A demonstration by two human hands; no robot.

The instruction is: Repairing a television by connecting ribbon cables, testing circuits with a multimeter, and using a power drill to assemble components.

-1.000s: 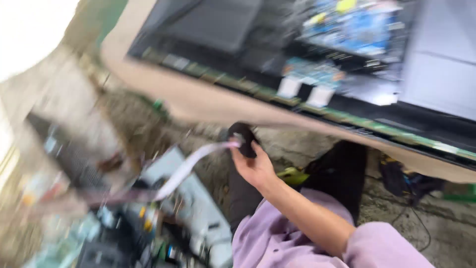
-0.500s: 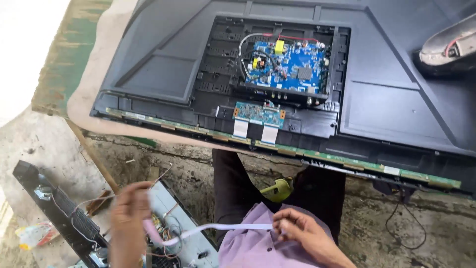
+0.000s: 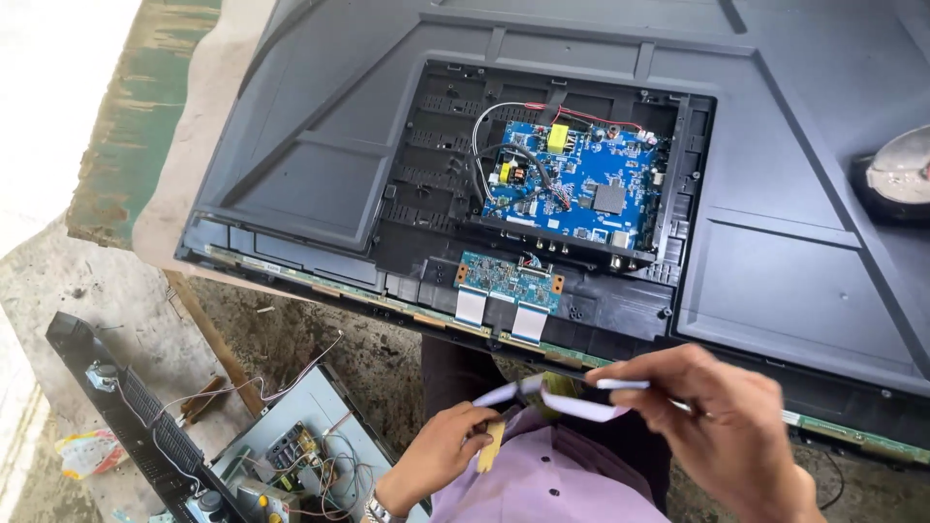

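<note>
- Person's got a white flat ribbon cable (image 3: 572, 399) loose in both hands, down at the near edge of the TV (image 3: 775, 242), right over their lap and the purple shirt (image 3: 552, 479).
- Left hand (image 3: 441, 453) is curled, thumb + fingers pinching one end of the cable, the bit with a yellowish tab on it.
- Right hand (image 3: 722, 426) pinches the other end btwn thumb and forefinger, rest of the fingers half folded. Cable bends in a loop btwn the two.
- Progress, imo: back cover's already off the middle bay, blue main board (image 3: 576, 184) w/ its red/white/black wires is exposed and looks seated. Small teal board (image 3: 509, 281) below it has two short white ribbons plugged in toward the panel edge. The cable in hand isn't plugged into anything yet, so that's what's left.
- Labels: can't make out any; the yellow block on the blue board is the only bright bit.
- Floor on the left: long black speaker bar (image 3: 126, 416), an opened grey chassis (image 3: 300, 441) w/ loose wires, crumpled wrapper (image 3: 87, 452) w/ red and yellow on it.
</note>
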